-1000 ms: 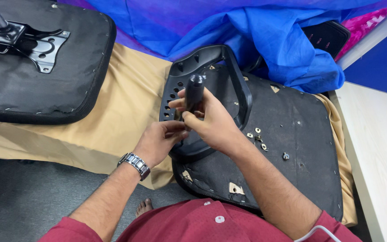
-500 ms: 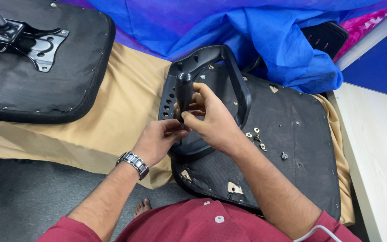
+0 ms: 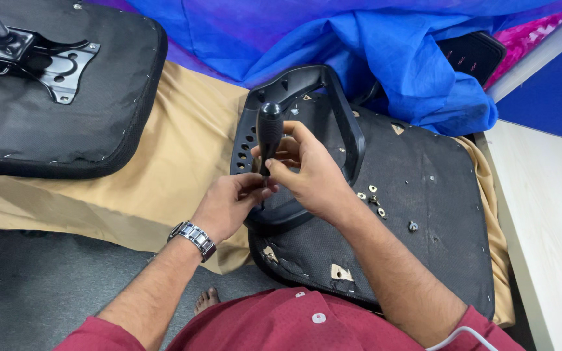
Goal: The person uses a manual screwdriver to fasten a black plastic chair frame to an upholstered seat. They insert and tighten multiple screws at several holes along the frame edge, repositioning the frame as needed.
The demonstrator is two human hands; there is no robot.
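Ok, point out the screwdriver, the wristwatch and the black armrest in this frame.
screwdriver (image 3: 268,133): head view, on its black handle.
wristwatch (image 3: 193,236): head view, on the metal band at the left wrist.
black armrest (image 3: 343,120): head view, on the right bar of its loop.

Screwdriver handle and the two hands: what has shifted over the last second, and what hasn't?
The black screwdriver has tipped slightly, its handle top drifting left across the armrest; the right hand kept its grip and moved with it. The left hand stays pinched at the tool's lower end. The upturned seat base, the loose screws on it and the second seat have not moved.
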